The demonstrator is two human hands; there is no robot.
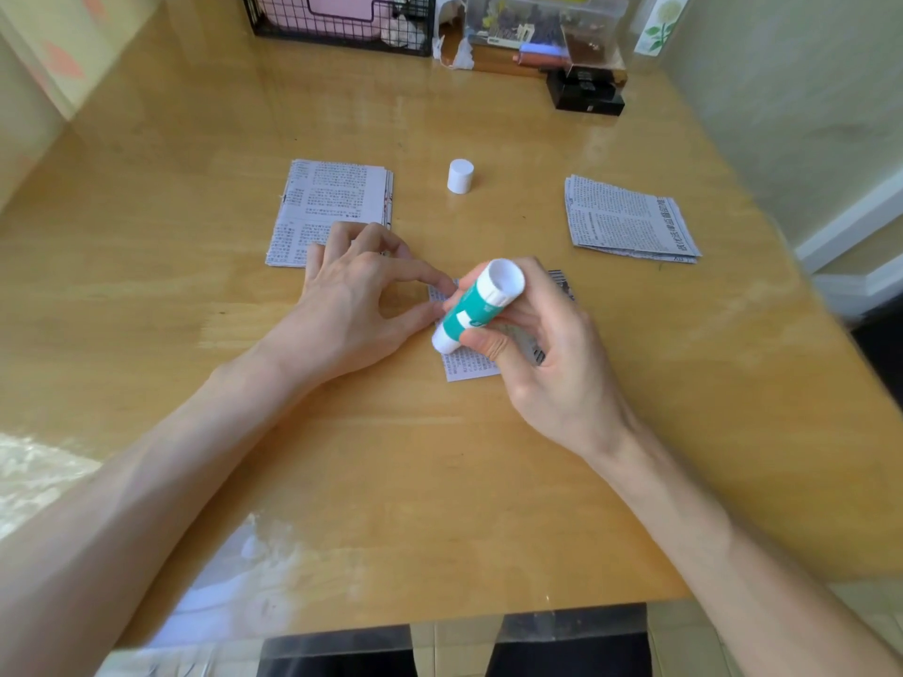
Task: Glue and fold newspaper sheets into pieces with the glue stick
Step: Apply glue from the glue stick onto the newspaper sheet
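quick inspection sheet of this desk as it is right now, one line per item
surface: wooden table, glossy, with glare patches near the front edge
job's things: glue stick uncapped and tilted, lower end on the newspaper sheet at centre; white cap stands upright farther back; left stack and right stack of newspaper pieces lie to either side
clutter: wire basket, clear box and black box along the back edge
grippers: left hand presses the sheet's left edge with its fingertips; right hand grips the glue stick
cables: nothing seen
surroundings: pale wall on the right
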